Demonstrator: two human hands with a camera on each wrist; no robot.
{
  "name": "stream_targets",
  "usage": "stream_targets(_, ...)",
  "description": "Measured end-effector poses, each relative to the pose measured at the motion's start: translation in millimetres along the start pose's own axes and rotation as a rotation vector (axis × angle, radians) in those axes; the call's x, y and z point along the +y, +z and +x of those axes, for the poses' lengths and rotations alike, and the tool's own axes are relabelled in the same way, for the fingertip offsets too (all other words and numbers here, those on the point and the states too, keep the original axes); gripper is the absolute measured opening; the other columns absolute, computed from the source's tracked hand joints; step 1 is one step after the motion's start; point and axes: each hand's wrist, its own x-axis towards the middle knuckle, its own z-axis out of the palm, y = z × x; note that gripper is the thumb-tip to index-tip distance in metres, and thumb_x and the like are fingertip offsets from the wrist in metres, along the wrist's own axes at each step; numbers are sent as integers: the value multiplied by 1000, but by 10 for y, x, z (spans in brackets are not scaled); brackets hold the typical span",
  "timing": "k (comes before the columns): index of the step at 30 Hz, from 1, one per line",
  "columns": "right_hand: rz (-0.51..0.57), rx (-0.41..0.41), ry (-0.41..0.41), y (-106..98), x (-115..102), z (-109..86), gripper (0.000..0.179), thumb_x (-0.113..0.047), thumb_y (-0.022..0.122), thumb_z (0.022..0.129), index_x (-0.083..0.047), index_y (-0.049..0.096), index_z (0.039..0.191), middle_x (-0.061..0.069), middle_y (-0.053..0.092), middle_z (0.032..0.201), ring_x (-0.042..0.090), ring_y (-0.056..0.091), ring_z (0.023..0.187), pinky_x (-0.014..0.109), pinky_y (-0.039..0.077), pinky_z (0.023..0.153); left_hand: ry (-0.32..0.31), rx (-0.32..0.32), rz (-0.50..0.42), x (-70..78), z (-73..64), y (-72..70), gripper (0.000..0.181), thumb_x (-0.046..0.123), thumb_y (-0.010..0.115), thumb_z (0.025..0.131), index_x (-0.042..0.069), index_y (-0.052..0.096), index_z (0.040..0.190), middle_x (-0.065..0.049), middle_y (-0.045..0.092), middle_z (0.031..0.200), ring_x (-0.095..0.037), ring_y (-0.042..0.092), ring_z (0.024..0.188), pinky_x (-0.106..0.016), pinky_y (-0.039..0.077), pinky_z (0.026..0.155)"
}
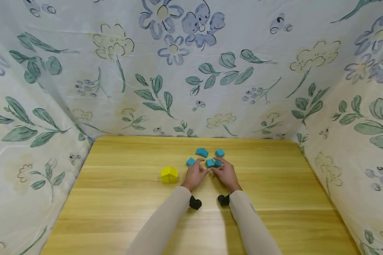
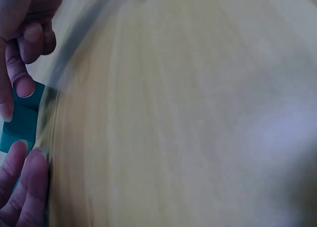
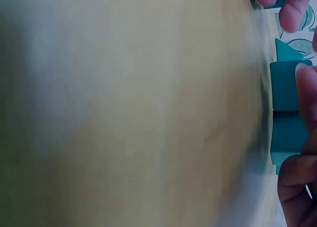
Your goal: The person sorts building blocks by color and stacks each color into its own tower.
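Note:
Blue wooden blocks lie near the middle of the table, and both hands are among them. My right hand (image 1: 226, 172) curls its thumb and index finger around a blue block (image 1: 217, 163), partly hidden by the fingers. Right beside it, touching, sits a blue cube (image 1: 210, 163), between the two hands. My left hand (image 1: 195, 174) has its thumb and index finger apart in a loose curve, fingertips close to that cube's left side. In the right wrist view, a right fingertip lies over the face of a teal-looking block (image 3: 286, 85). Another blue block (image 1: 190, 162) stands just left of the left hand.
Farther back lie a blue angled block (image 1: 202, 152) and a blue cube (image 1: 220, 152). A small yellow house-shaped stack (image 1: 169, 175) stands left of the left hand. Floral cloth (image 1: 166, 88) rises along the table's back and sides. Black wrist cameras (image 1: 195, 203) hang under the sleeves.

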Motion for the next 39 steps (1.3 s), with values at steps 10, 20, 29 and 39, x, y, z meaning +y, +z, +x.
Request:
stream_targets(10,-15,-60,31,8,-7,58,46,-12,65,92,-8,53,137,8,67,61,13,40,33,28,34,38,-24,-40,58,91,71,-3,50,23,63,95,5,46,138,-1,67,82,-10,61,69,-28,51,68)
stream_targets(20,24,-88,55,34,48,76,44,-12,67,91,-7,54,133,8,67,61,13,41,32,25,34,36,-20,-66,63,97,76,6,43,14,63,94,4,50,134,-1,61,71,-10,52,56,-24,45,58)
stream_targets(29,46,-121,43,-10,64,66,38,-10,68,90,-8,57,126,9,67,62,14,41,34,26,36,36,24,-33,47,33,71,50,35,10,63,93,5,55,126,0,59,65,-9,52,52,-22,43,54)
stream_targets(39,85,-161,33,19,50,-63,32,-4,67,89,-8,58,120,9,67,64,17,50,42,27,42,41,108,-25,72,-42,-100,4,32,8,64,93,3,56,123,-1,60,77,-9,51,64,-23,45,61)
